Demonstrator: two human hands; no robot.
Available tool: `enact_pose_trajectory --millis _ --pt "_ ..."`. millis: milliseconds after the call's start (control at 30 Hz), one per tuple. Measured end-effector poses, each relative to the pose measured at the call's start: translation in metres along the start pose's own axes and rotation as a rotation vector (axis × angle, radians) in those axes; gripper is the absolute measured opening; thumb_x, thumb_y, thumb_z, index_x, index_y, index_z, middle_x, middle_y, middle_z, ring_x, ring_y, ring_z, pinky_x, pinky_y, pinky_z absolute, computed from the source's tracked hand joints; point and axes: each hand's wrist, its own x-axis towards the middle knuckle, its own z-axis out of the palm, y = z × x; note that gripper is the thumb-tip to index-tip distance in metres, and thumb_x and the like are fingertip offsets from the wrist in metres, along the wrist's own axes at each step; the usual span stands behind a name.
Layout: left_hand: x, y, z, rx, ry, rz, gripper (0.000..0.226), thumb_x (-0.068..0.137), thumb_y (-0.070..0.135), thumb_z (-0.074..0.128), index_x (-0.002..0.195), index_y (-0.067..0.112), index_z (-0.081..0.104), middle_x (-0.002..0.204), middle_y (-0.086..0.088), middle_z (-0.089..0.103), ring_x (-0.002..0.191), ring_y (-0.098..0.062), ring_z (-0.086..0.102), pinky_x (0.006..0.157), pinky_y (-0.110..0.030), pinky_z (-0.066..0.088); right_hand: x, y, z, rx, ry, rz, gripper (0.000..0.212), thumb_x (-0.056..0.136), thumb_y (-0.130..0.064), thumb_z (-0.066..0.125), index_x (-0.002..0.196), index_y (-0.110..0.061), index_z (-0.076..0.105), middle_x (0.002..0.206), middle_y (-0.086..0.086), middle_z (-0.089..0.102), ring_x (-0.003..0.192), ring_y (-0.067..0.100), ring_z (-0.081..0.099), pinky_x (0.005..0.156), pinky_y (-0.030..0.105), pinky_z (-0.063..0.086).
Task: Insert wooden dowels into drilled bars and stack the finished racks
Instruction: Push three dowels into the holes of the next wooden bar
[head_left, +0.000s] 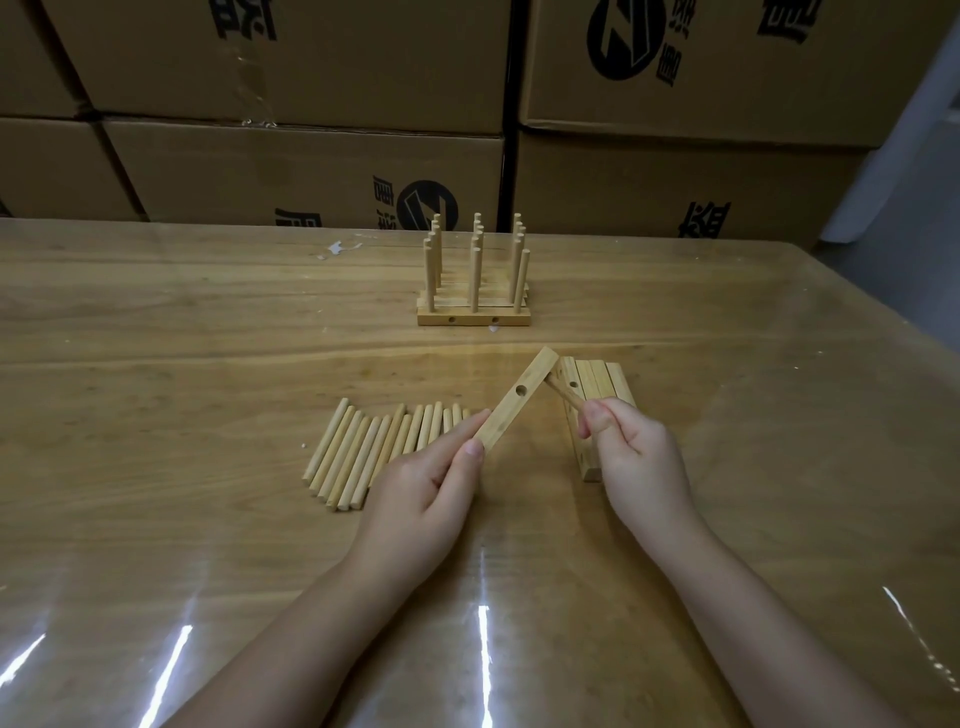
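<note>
My left hand (426, 483) pinches the near end of a drilled wooden bar (519, 397), which is raised and slants up to the right. My right hand (631, 449) grips a dowel (562, 396) whose far tip meets the bar's upper end. Several loose dowels (374, 449) lie side by side on the table, left of my hands. A pile of drilled bars (597, 384) lies under and behind my right hand, partly hidden by it. Farther back stand the finished racks (474, 291), bars stacked together with upright dowels.
The wooden table (208, 338) has a glossy clear cover. Stacked cardboard boxes (311, 156) form a wall along its far edge. The table's right edge (883, 332) runs diagonally at the right.
</note>
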Motion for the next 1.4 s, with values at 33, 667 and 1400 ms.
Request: enact_pose_trajectory --millis 33,667,1400 --pt "0.000 0.000 0.000 0.008 0.002 0.008 0.034 0.087 0.053 0.035 0.118 0.053 0.047 0.079 -0.003 0.071 0.076 -0.015 0.063 0.069 -0.041 0.053 0.001 -0.001 -0.001 0.020 -0.017 0.016 0.034 0.096 -0.025 0.044 0.064 -0.017 0.053 0.044 -0.008 0.033 0.043 0.005 0.035 0.043 0.018 0.027" --pt "-0.001 -0.005 0.002 0.119 -0.054 0.069 0.038 0.092 0.049 0.034 0.126 0.045 0.049 0.073 0.003 0.069 0.063 -0.014 0.064 0.058 -0.043 0.052 -0.008 -0.007 0.009 -0.456 0.124 -0.376 0.027 0.092 -0.021 0.048 0.106 -0.002 0.062 0.092 0.008 0.067 0.074 0.026 0.065 0.055 0.027 0.043" --pt "0.001 -0.002 -0.003 -0.052 -0.115 -0.058 0.042 0.085 0.054 0.044 0.124 0.045 0.055 0.109 0.020 0.069 0.098 -0.006 0.065 0.079 -0.042 0.056 0.003 -0.013 -0.005 0.234 -0.216 0.110 0.030 0.099 -0.023 0.041 0.073 -0.015 0.054 0.050 -0.011 0.035 0.042 0.001 0.031 0.043 0.013 0.027"
